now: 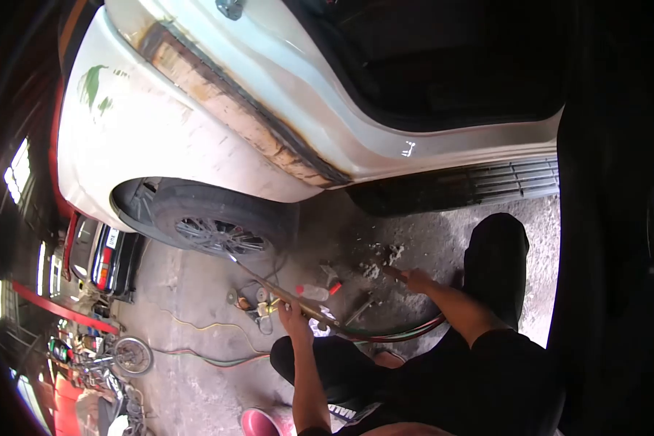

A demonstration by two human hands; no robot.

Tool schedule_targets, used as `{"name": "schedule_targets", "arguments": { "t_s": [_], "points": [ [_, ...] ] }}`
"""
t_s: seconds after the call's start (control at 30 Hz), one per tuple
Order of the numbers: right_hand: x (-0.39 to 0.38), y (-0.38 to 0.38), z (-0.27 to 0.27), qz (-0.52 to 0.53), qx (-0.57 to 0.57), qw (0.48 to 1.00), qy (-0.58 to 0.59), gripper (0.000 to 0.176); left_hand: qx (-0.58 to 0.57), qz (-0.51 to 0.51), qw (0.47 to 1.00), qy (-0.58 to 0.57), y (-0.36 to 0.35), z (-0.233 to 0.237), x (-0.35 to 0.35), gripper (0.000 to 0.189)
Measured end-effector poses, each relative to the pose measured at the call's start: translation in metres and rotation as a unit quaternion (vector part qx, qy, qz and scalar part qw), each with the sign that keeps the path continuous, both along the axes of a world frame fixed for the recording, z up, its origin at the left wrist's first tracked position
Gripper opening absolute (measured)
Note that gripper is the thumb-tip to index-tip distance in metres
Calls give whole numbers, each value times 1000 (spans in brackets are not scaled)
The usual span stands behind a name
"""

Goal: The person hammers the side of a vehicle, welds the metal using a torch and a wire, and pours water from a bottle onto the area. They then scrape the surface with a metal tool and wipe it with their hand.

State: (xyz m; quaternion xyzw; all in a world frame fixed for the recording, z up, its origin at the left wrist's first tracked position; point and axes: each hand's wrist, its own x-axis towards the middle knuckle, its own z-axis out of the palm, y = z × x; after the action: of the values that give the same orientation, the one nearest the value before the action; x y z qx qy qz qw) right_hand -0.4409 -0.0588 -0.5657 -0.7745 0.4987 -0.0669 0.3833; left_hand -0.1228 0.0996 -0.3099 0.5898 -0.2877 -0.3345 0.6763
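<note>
My left hand (296, 322) is closed around a long brass gas torch (269, 285), whose thin tip points up and left toward the car's wheel (225, 229). Red and green hoses (396, 336) run from the torch's rear end past my knees. My right hand (418, 281) grips a short brown tool (394, 273), perhaps wooden-handled; its far end is too small to make out. Whitish crumbs (371, 271) lie on the floor just beyond it. Above both hands is the white car (196, 145), with a bare, scorched strip (225, 109) along its panel seam.
Near my left hand lie a clear bottle with a red cap (314, 292) and several small items (258, 299). A yellow cord (211, 326) crosses the concrete floor. A pink bucket (261, 421) stands by my left leg. At the left are a bicycle (132, 356) and a dark car (112, 258).
</note>
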Motion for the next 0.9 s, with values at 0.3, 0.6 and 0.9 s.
{"name": "schedule_targets", "arguments": {
  "t_s": [0.3, 0.6, 0.9],
  "points": [
    [27, -16, -32, 73, 46, 992, -87, 47, 29, -39, 999, 4, 1, 15, -22, 43],
    [41, 7, -69, 82, -156, 970, -169, 47, 35, -24, 999, 18, -3, 18, -29, 41],
    [31, 27, -29, 158, 9, 985, -73, 54, -36, -61, 997, 37, -6, 14, -29, 34]
  ]
}}
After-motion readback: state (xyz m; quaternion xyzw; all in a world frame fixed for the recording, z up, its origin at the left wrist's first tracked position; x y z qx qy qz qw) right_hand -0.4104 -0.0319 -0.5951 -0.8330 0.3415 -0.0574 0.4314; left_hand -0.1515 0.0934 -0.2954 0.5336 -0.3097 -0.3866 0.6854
